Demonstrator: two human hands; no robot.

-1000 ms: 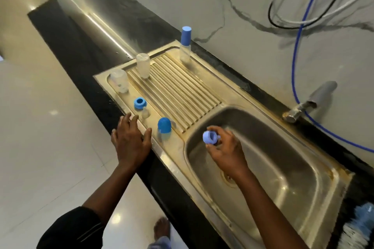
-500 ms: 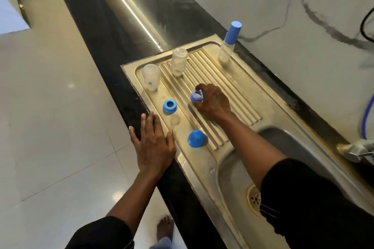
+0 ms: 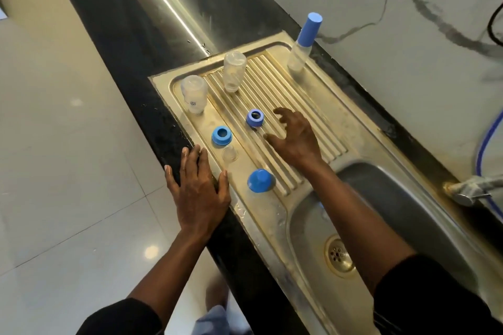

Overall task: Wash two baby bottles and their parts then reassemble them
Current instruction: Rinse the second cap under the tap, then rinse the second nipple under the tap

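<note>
Two clear baby bottles stand upside down on the steel drainboard (image 3: 321,106): one (image 3: 193,94) at its left edge, the other (image 3: 233,71) on the ribs. A blue screw ring (image 3: 255,118) lies on the ribs, and a second blue ring (image 3: 221,135) sits nearer the front with a clear teat (image 3: 229,155) beside it. A blue dome cap (image 3: 260,180) rests close to the basin. My right hand (image 3: 295,136) hovers just right of the first ring, fingers spread, holding nothing. My left hand (image 3: 200,187) rests flat on the black counter edge.
A clear bottle with a tall blue cap (image 3: 302,43) stands at the drainboard's back right corner. The sink basin (image 3: 386,215) with its drain (image 3: 339,255) lies to the right, a tap (image 3: 473,189) at the wall. Floor lies left of the counter.
My right hand carried the blue ring from over the basin to the ribbed drainboard, set it down and let go. The hand has drawn back a little to the right. My left hand stayed put.
</note>
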